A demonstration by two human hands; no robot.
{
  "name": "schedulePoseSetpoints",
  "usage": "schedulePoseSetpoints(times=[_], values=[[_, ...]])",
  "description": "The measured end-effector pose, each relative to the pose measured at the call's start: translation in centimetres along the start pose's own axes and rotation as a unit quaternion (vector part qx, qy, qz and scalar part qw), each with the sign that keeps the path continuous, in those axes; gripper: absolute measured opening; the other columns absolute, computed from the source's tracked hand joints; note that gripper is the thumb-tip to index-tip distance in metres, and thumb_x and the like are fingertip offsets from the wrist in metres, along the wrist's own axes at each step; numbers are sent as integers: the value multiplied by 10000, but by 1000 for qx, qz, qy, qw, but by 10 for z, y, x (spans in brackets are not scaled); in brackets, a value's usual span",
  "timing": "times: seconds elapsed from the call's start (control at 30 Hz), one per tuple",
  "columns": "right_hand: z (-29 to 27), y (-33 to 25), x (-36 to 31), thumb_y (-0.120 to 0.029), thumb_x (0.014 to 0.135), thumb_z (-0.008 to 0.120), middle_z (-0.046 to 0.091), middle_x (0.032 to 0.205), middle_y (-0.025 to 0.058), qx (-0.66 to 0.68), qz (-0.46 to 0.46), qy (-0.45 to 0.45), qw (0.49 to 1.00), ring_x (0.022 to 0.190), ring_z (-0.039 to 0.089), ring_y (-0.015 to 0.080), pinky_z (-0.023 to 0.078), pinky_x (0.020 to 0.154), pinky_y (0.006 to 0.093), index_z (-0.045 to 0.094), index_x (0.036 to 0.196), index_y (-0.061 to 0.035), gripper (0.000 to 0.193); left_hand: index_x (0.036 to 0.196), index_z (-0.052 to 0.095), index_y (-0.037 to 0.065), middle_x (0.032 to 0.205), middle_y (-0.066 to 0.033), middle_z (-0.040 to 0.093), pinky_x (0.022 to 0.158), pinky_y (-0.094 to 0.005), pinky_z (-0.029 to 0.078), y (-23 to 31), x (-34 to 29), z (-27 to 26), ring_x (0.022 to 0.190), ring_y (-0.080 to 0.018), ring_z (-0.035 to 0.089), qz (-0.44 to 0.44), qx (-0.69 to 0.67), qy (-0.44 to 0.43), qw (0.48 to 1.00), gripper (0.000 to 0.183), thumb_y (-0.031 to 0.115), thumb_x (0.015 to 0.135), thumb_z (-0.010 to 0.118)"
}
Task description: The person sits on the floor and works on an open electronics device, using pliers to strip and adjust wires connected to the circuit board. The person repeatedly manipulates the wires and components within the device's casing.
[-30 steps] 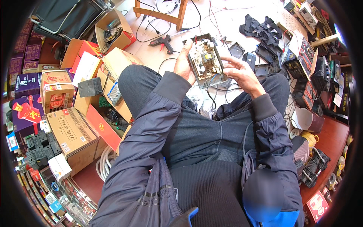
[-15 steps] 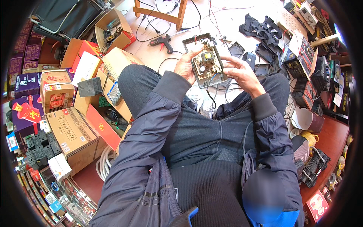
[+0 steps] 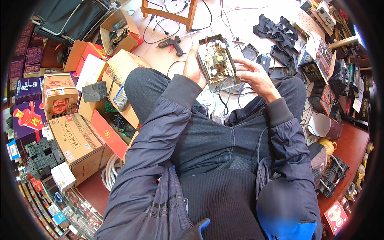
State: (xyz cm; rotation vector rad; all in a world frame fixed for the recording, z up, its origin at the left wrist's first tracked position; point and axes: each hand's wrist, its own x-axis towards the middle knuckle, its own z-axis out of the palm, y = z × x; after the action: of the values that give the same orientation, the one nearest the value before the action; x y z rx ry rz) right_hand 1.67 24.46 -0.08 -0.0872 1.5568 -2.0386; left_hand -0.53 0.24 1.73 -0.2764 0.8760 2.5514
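Between my two hands is an opened black plastic case with a circuit board point(image 3: 218, 60) in it. The board carries a yellow-topped transformer and other small parts, and a dark cable runs down from its lower end. My left hand point(image 3: 195, 69) holds the case along its left edge, the thumb pointing up beside the rim; its other fingers are hidden behind the case. My right hand point(image 3: 255, 77) is at the right edge, fingers bent and fingertips against the case. What the fingertips press on exactly is hard to make out.
A black glue gun point(image 3: 171, 45) lies on the pale floor beyond my left knee, near a wooden stool point(image 3: 170, 17) and loose cables. Opened cardboard boxes point(image 3: 80, 140) crowd the left. Black plastic parts point(image 3: 276, 30) and electronic units point(image 3: 316, 60) lie to the right.
My left thumb has lifted off the face of the board and now points up along the case's left side. The case and my right hand look nearly unmoved.
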Motion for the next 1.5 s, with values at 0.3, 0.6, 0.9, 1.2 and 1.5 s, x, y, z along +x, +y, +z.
schedulePoseSetpoints(times=[0.3,0.6,0.9,1.2,1.5], values=[[0,-1,0,-170,939,743,717,1157,80,-2,-1,-3,1000,1034,674,131,533,946,286,555,1486,-32,595,1392,575,25,1313,-168,687,1022,-478,570,-2,-1,2,1173,-291,690,-5,-8,45,999,664,586,1086,398],[-1,-3,-2,-178,945,725,713,1196,72,-5,-3,-1,1000,1053,678,136,529,977,296,577,1477,-59,565,1385,589,39,1302,-155,694,1012,-472,576,-2,1,-5,1154,-288,698,-6,-21,41,999,653,591,1081,418],[-2,0,-1,-153,965,701,717,1237,95,-6,9,8,1000,1101,678,146,521,1009,303,573,1478,-55,538,1375,593,50,1292,-158,696,994,-489,586,-3,2,-7,1142,-294,703,-11,-29,33,999,638,588,1081,416],[-3,1,0,-154,958,716,718,1233,92,-7,9,9,1000,1099,680,146,524,1006,300,574,1474,-52,544,1432,558,41,1335,-163,675,1035,-495,556,-3,2,-6,1193,-309,678,-8,-9,48,999,680,603,1080,406],[-1,-2,-1,-154,954,715,714,1216,89,-8,7,2,1000,1089,678,145,530,993,301,576,1475,-54,548,1476,522,65,1370,-161,656,1049,-497,548,-3,1,-6,1222,-307,663,-11,-8,23,1000,676,600,1084,395]])
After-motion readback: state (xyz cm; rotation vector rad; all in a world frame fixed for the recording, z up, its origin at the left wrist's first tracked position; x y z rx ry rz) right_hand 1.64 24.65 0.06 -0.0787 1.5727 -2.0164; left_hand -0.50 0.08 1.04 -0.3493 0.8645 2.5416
